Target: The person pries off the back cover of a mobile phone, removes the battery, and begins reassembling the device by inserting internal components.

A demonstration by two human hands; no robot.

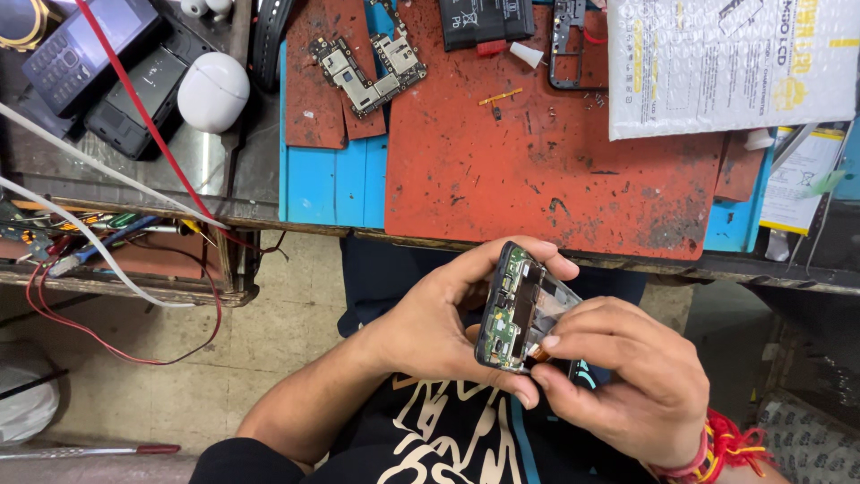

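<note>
Opened black smartphone with its back cover off, green circuit boards exposed, is held in mid-air, near side of the bench edge, above the person's lap, not resting on anything.

Left hand is wrapped around the phone's left edge: fingers curl over the far top corner, thumb under the near bottom end. Clamped on the frame, so it acts as the vise, keeping the open side up toward the camera.

Right hand comes in from the right, fingertips pinched together at the phone's lower middle, on or just at a small orange flex strip there. Can't tell whether it grips the strip or only presses it. Red thread band on that wrist.

Long axis runs near-to-far, tilted: top end points far and slightly right, bottom end near and slightly left. Open face tilts up toward the person's head.

On the bench, well apart: worn red rubber work mat over a blue mat; bare phone motherboard with metal shields far left of the mat; black flat battery at the far edge; white bubble-wrap pouch far right. White oval earbud case sits left, off the mats.
</note>
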